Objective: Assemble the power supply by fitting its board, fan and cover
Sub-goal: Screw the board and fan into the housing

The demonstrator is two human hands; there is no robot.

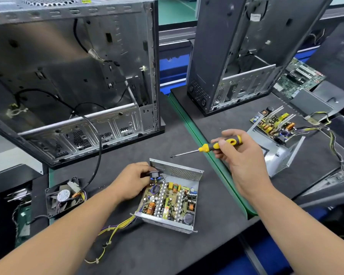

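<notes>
Pinching the small black power socket point(155, 174) with the left hand point(134, 180) — fingers curled tight on it, pressing it up toward the back wall of the open metal case point(184, 171), most likely to seat it in its cut-out. Holding the yellow-and-black screwdriver point(207, 148) in the right hand point(240, 155), fingers wrapped round the handle, tip up in the air and pointing left, clear of the work, kept ready for screws.

Sitting in the case already: the board point(170, 201), flat on the case floor, near the front edge of the tabletop point(157, 251). Trailing out of the case's left side toward the front-left corner: yellow wires point(115, 229).

Not fitted yet: the fan point(64, 197), lying loose on the tabletop well to the left of the case, by the left edge. No cover on the case yet, so the top is open and easy to reach into.

Standing at the back-left: a big empty computer case point(72, 76). Past the green divider strip point(207, 149), on the right side — a second power supply point(276, 135) with its board tipped up.

Likely next: screws for the socket or the board, since the tool is already in hand.
</notes>
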